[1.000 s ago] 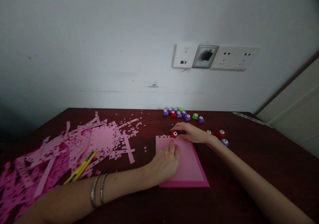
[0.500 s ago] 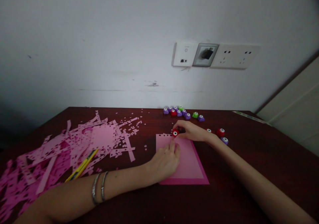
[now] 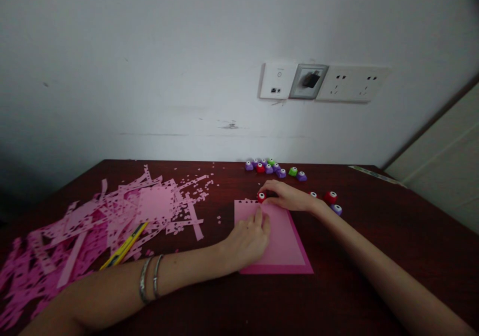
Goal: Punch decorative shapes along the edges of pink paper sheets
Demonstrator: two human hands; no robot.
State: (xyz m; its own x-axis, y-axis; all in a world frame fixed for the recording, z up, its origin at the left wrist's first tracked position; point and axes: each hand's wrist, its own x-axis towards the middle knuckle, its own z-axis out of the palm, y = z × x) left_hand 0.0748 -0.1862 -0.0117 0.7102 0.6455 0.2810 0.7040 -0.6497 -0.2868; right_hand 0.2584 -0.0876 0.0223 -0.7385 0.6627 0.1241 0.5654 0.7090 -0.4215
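Observation:
A light pink sheet of paper lies over a darker pink sheet on the table. Small dark cut-outs run along its far edge, from the left corner to a red craft punch. My right hand grips that punch between thumb and fingers at the paper's far edge. Just in front of the punch, my left hand lies on the sheet with its fingers stretched forward, pressing on the paper. Two metal bangles circle my left forearm.
Punched strips and scraps of pink paper pile up at the left, with a yellow cutter knife on them. Purple, green and red punches stand near the wall. Another red punch sits beyond my right forearm. A ruler-like strip lies far right.
The red punch has tilted back, its top now showing differently, and my right hand has shifted slightly with it. My left hand stays almost where it was.

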